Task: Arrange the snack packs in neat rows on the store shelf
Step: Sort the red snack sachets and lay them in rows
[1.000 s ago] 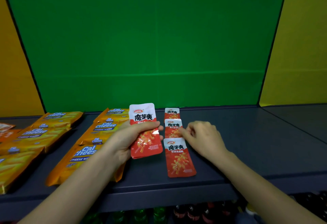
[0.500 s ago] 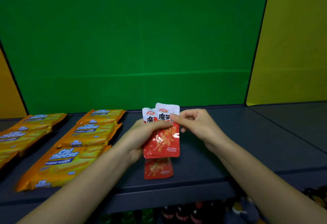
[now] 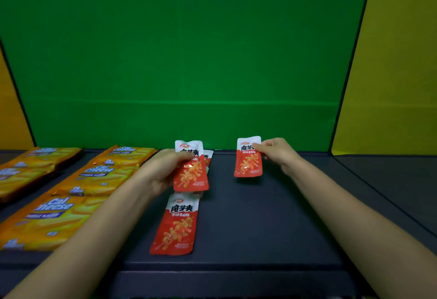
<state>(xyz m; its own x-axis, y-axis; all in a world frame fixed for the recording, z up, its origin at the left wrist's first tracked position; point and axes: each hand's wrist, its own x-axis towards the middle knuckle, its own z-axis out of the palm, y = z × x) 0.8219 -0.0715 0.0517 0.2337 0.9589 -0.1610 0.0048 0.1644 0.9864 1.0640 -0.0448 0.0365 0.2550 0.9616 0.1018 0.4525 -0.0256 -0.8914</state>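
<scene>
The left hand (image 3: 163, 171) grips one red snack pack (image 3: 191, 173) over a row whose front pack (image 3: 176, 225) lies flat on the dark shelf (image 3: 260, 227). The right hand (image 3: 276, 154) pinches a second red pack (image 3: 248, 159) by its upper corner, upright, right of the row. Cal Cheese wafer packs (image 3: 99, 175) lie at left.

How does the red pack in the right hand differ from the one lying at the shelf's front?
The right-hand pack is pinched at its top by the right hand, upright; the front pack lies flat on the shelf, untouched. The right-hand pack is off to the right; the front pack lies before a third pack gripped by the left hand. Both share one red-and-white design.
</scene>
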